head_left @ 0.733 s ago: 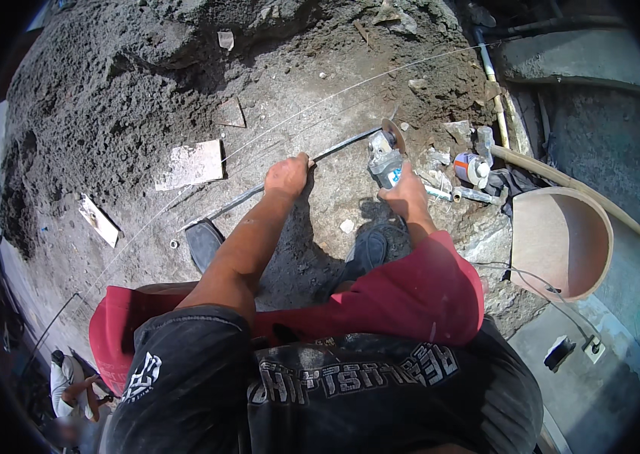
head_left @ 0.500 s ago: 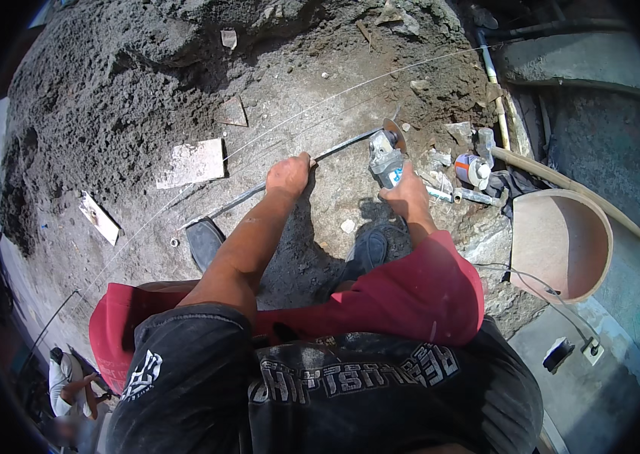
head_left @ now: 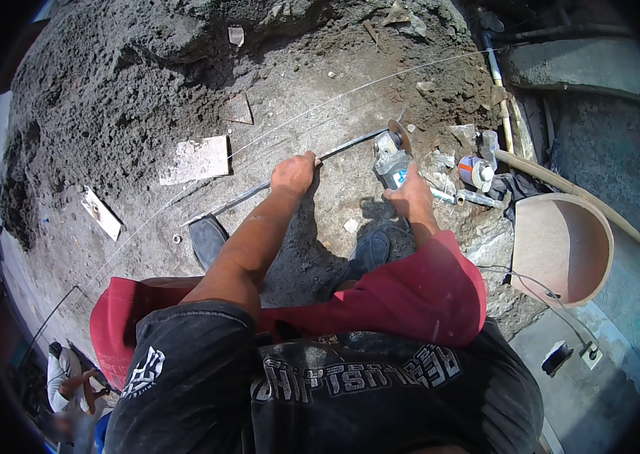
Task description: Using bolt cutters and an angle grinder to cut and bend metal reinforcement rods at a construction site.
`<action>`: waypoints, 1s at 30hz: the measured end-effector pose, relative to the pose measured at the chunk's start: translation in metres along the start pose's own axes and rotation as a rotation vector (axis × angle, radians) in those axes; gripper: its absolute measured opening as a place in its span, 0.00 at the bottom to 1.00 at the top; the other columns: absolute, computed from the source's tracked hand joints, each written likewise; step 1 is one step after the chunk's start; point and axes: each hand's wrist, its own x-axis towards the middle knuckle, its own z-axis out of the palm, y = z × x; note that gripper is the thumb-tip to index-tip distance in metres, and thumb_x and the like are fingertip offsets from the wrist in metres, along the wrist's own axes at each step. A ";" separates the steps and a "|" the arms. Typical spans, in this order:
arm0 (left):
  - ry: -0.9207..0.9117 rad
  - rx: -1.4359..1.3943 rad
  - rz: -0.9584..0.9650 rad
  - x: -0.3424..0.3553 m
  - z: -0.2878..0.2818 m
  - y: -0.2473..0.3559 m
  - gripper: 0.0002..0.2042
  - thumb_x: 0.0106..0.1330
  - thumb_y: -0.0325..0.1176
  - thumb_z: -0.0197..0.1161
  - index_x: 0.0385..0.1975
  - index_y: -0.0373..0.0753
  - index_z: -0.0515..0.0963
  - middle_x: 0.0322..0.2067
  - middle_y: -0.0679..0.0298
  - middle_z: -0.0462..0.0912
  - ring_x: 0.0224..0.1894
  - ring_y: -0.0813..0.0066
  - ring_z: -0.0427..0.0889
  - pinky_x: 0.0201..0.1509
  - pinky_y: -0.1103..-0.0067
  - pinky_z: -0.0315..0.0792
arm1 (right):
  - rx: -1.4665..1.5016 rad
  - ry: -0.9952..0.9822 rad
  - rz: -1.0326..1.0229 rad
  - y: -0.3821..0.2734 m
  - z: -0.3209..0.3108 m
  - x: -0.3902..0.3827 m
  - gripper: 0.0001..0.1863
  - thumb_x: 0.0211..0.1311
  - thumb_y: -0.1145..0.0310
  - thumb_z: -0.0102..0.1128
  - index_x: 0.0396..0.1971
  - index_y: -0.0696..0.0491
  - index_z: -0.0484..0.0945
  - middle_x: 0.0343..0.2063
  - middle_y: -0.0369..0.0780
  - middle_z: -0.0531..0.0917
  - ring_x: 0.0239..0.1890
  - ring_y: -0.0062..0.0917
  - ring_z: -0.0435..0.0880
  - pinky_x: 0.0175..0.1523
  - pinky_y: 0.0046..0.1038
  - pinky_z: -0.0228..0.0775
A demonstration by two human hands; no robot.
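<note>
A long thin metal bar (head_left: 235,202) lies slanting over the rough ground, its near end by the shoe on my left foot. My left hand (head_left: 294,174) is closed around the bar near its middle. In my right hand (head_left: 414,198) is an angle grinder (head_left: 390,160), gripped by its body. The grinder's brown disc (head_left: 401,135) sits at the far right end of the bar and seems to touch it. A short piece of bar shows just past the disc. I cannot tell whether the disc is spinning.
Heaped grey sand (head_left: 93,106) rises at the far left. Broken tiles (head_left: 197,160) lie before it, and a thin line (head_left: 350,92) crosses the ground. At right are a long-handled hammer (head_left: 539,168), a can (head_left: 476,173), a curved tan basin (head_left: 543,242) and a socket with cable (head_left: 591,354). Another person (head_left: 66,378) sits lower left.
The whole view has shifted slightly, so things appear a little farther right. Both hands keep their grips, and the grinder's disc stays at the bar's far end.
</note>
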 end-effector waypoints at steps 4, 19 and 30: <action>-0.007 -0.007 0.008 -0.001 -0.004 0.004 0.12 0.70 0.38 0.48 0.39 0.39 0.76 0.37 0.51 0.84 0.42 0.50 0.84 0.45 0.61 0.77 | -0.008 0.012 0.006 0.005 0.002 0.002 0.38 0.43 0.59 0.72 0.53 0.59 0.64 0.44 0.56 0.81 0.49 0.48 0.80 0.54 0.39 0.72; -0.006 -0.019 -0.001 0.001 -0.003 0.002 0.12 0.70 0.39 0.48 0.39 0.39 0.76 0.38 0.51 0.84 0.42 0.50 0.84 0.45 0.60 0.77 | -0.021 0.048 -0.014 0.004 0.006 -0.001 0.36 0.43 0.60 0.71 0.51 0.58 0.64 0.40 0.56 0.82 0.47 0.49 0.81 0.52 0.40 0.73; 0.025 -0.032 0.005 -0.001 0.001 -0.001 0.13 0.70 0.41 0.50 0.39 0.39 0.76 0.37 0.50 0.84 0.41 0.49 0.84 0.45 0.60 0.77 | 0.013 0.067 -0.029 -0.003 0.004 -0.004 0.35 0.42 0.62 0.72 0.49 0.59 0.66 0.41 0.56 0.81 0.47 0.50 0.81 0.53 0.41 0.72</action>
